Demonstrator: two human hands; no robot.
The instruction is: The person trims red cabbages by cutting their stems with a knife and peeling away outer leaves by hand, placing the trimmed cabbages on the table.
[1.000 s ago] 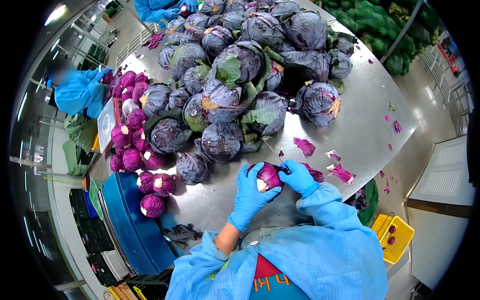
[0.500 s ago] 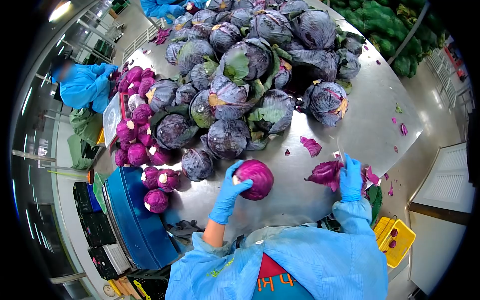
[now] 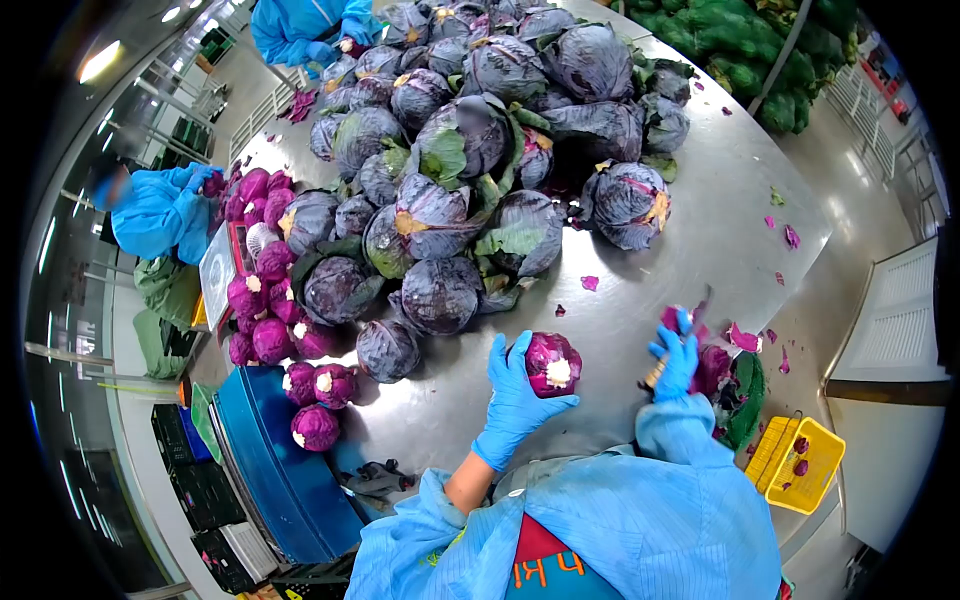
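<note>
My left hand (image 3: 517, 395), in a blue glove, cups the left side and bottom of a trimmed red cabbage (image 3: 553, 350), whose pale cut stem faces up toward me. To its right, my right hand (image 3: 676, 362), also gloved, is around a knife (image 3: 652, 376); the handle sticks out at the palm and the blade, blurred, points away past the fingers. Purple leaf scraps lie close by the right hand, with a loose purple leaf (image 3: 711, 368) beside its wrist. Ahead of both hands rises a heap of untrimmed red cabbages (image 3: 437, 295) with dark outer leaves.
Trimmed purple cabbages (image 3: 272, 340) are piled on the left of the metal table (image 3: 610, 290), near a blue bin (image 3: 285, 470). A yellow basket (image 3: 812, 480) stands lower right. Two co-workers in blue, one person (image 3: 165, 215) at left, another (image 3: 290, 30) behind, work at the table.
The cabbage in my left hand has turned, so its cut stem now shows, and has shifted right. My right hand has moved left; the large leaf near it has left its earlier spot.
</note>
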